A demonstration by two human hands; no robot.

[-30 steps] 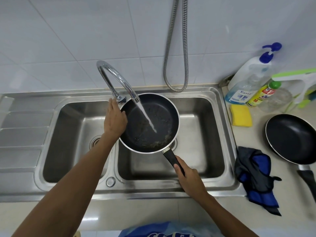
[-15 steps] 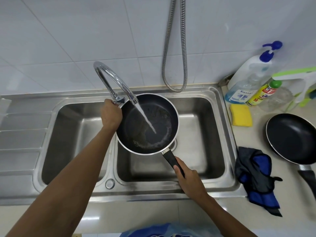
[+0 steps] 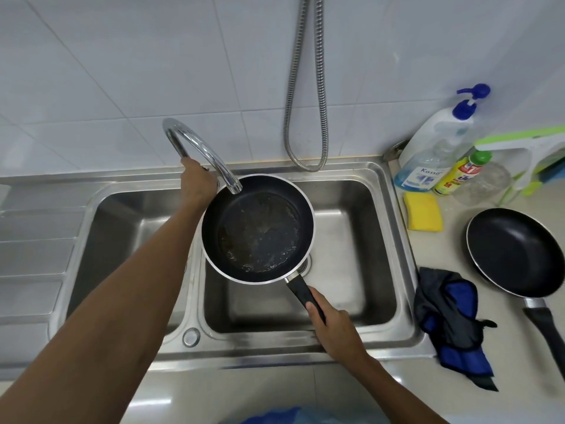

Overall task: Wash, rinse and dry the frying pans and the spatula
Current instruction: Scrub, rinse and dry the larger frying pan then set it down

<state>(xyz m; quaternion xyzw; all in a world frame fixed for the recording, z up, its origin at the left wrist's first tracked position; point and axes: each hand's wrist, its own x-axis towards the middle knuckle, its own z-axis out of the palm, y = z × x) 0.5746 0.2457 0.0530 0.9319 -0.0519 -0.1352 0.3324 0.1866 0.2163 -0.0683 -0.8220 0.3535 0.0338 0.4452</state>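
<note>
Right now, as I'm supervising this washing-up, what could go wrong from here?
The frying pan, holding dirty water, is held only by the right hand on its handle, the left hand at the tap; it may tip and slosh. The spout hangs just over its rim, so lifting could knock it.

A home kitchen: steel double sink (image 3: 351, 234), tap (image 3: 211, 157), tiled wall (image 3: 122, 71) (soap bottle (image 3: 428, 154) beside).

Brushed stainless-steel sink (image 3: 394, 228) looks satin beside the mirror-glossy chrome tap (image 3: 195, 145), the matt black nonstick pan (image 3: 258, 231) inside it, and soft blue cloth (image 3: 452, 319) right of it.
</note>
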